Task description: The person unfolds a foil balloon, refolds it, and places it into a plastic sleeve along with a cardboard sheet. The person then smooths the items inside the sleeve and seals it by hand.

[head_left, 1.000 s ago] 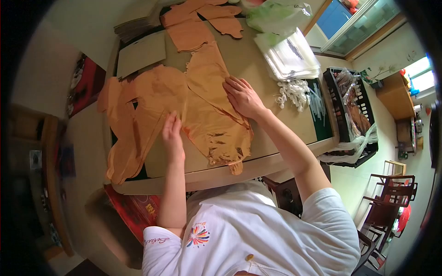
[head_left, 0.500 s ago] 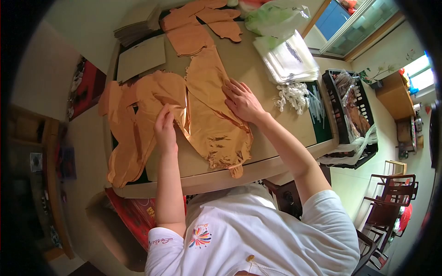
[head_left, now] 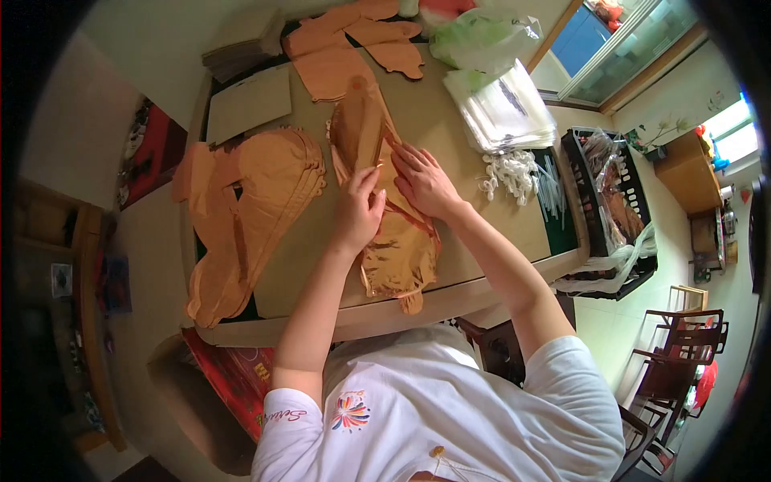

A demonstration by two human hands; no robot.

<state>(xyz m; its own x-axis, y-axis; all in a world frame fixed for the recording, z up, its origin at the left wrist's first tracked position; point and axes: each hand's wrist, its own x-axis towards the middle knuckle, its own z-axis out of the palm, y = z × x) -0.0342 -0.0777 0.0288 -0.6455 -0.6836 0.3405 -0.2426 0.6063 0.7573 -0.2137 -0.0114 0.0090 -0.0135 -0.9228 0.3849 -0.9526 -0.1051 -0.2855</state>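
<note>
a stack of clear plastic bags (head_left: 506, 108) lies at the far right of the surface (head_left: 450, 128), with a green-tinted bag (head_left: 482, 32) beyond it and a heap of small white pieces (head_left: 510, 165) just beside its near edge. a black crate (head_left: 614, 201) stands off the right end of the surface. on the left a pile of orange foil shapes (head_left: 249, 201) spreads toward the near edge, well apart from the hands, and a grey card sheet (head_left: 249, 103) sits behind it. more orange shapes (head_left: 353, 44) lie at the far end. nothing stands between the hands and the piece they work on.

that piece is a long orange foil balloon (head_left: 385, 193), flat and uninflated (its near part shiny and crinkled, catching the light), lying lengthwise in the middle of the surface with a small tab (head_left: 412, 301) hanging at the near edge. one long side of it is folded over toward the middle.

the left hand (head_left: 359, 210) rests on the folded part, fingers bent and pinching the raised foil edge. the right hand (head_left: 423, 181) lies flat and spread on the balloon just beside it, pressing down, gripping nothing.
</note>
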